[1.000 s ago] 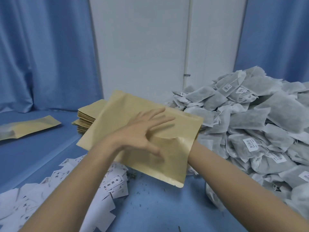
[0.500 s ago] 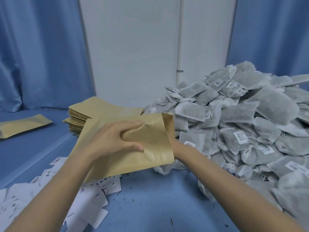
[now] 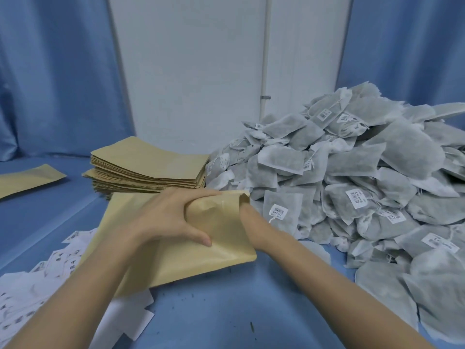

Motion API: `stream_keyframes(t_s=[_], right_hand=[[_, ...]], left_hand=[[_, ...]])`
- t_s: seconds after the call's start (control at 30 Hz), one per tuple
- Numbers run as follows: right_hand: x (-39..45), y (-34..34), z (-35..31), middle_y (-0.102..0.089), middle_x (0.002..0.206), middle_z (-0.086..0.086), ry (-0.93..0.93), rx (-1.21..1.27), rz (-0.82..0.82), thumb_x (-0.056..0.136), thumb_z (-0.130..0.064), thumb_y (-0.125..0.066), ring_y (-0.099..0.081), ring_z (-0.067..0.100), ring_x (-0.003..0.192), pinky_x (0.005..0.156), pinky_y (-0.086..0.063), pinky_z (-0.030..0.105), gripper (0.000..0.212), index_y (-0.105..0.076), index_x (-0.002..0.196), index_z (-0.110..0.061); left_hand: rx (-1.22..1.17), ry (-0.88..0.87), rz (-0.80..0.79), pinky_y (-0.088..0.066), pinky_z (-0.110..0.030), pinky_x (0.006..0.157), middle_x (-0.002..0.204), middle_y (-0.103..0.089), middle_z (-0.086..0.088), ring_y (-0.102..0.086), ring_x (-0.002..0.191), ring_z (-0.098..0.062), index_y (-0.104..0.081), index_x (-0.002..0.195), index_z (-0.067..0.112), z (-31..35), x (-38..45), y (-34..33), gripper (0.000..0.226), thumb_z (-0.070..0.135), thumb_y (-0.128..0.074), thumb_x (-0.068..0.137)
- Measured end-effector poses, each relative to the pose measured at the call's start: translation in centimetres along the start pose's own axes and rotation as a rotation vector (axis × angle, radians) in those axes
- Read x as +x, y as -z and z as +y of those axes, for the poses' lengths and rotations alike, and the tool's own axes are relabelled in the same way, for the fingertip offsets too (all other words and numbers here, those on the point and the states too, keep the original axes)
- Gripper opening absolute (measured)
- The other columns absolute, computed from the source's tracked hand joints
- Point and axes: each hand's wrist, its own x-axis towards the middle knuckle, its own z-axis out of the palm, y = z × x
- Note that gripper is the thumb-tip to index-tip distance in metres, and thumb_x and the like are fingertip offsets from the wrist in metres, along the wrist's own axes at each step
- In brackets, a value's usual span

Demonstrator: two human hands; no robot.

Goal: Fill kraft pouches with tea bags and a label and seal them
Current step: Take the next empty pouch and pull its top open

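Head view: a flat, matte kraft pouch (image 3: 176,258) lies slanted on the blue table (image 3: 226,311), its creased open mouth toward the right. The left hand (image 3: 171,220) grips the pouch near that mouth, fingers curled over the far edge, thumb pressed on the paper. The right hand (image 3: 247,217) is pushed inside the mouth, its fingers hidden, so their pose cannot be told. Far left sits a neat stack of pouches (image 3: 148,167); right, a heap of grey fibrous tea bags (image 3: 352,177) runs off frame. White labels (image 3: 37,285) are scattered near left, partly under the pouch. Bare table lies near, between the forearms.
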Motion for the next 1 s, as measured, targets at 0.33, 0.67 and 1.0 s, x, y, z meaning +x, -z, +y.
stream_keyframes(t_s=[0.33,0.67,1.0], right_hand=[[0.4,5.1,9.5,-0.044,0.134,0.008,-0.378,-0.869,0.222,0.085,-0.05,-0.047,-0.035,0.03,0.123,0.099,-0.027,0.039,0.059,-0.037,0.135,-0.02],[-1.6,5.9,5.7,-0.054,0.086,-0.019,-0.199,0.147,0.913,0.066,-0.036,-0.079,-0.056,0.008,0.081,0.071,-0.043,0.028,0.045,-0.051,0.101,-0.031],[-0.4,0.5,0.9,-0.06,0.075,-0.004,-0.162,0.532,0.011,0.084,-0.01,-0.058,-0.055,0.008,0.069,0.069,-0.042,0.02,0.013,-0.067,0.093,-0.009]], left_hand=[[-0.113,0.12,0.049,-0.04,-0.024,0.092,0.113,-0.053,0.042,-0.049,0.111,0.006,-0.047,0.113,0.067,-2.5,0.9,-1.2,0.082,0.057,-0.087,0.042],[-0.112,0.092,0.022,-0.034,-0.006,0.081,0.107,-0.046,0.054,-0.043,0.103,0.023,-0.035,0.109,0.079,-2.1,1.3,-1.4,0.087,0.061,-0.085,0.04],[-0.167,0.005,0.057,-0.031,0.002,0.082,0.113,-0.047,0.05,-0.041,0.107,0.026,-0.038,0.114,0.075,-1.0,1.1,-0.5,0.086,0.067,-0.077,0.037]])
